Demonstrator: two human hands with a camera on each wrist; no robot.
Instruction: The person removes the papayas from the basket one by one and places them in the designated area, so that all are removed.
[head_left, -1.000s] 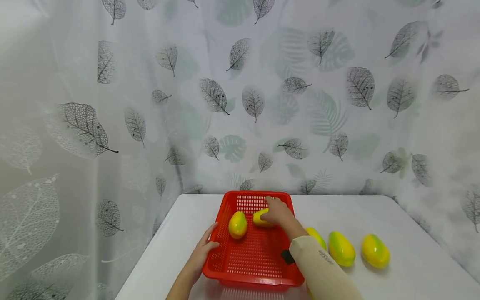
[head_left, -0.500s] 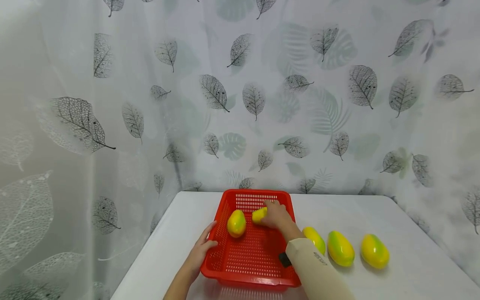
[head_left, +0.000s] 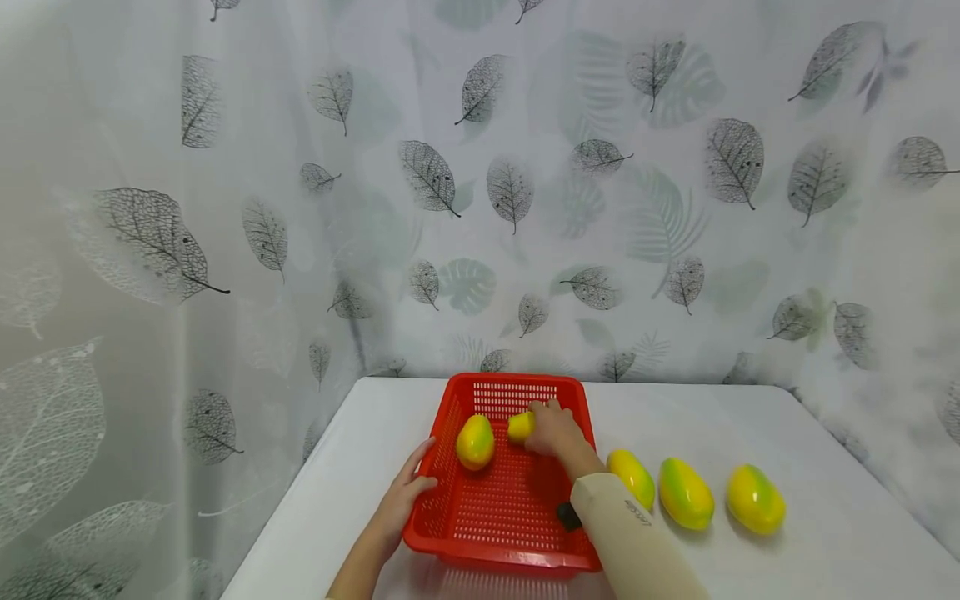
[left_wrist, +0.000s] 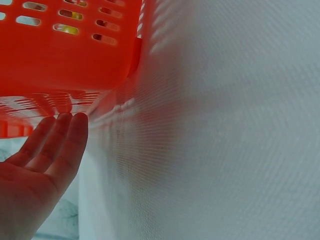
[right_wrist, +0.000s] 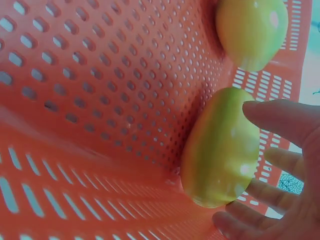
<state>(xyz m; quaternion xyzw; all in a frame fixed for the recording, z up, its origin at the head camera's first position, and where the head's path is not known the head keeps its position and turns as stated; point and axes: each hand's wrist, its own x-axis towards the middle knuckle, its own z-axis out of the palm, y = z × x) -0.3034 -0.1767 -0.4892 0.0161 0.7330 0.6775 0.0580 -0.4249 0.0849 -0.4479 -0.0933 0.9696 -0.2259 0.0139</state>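
A red perforated plastic basket stands on the white table, holding two yellow-green mangoes. One mango lies on the left of the basket floor. My right hand reaches inside and holds the other mango near the back right. In the right wrist view its thumb lies on that mango, with the fingers round its far side. My left hand is at the basket's left side, its fingers fairly straight and the tips against the wall.
Right of the basket, several mangoes lie on the white table: one beside my right sleeve, another mango further right, and the outermost mango. A leaf-patterned curtain hangs behind and to the left.
My right hand has settled lower over the mango at the basket's back right, covering more of it. The left hand stays at the basket's side. The head view has shifted slightly.
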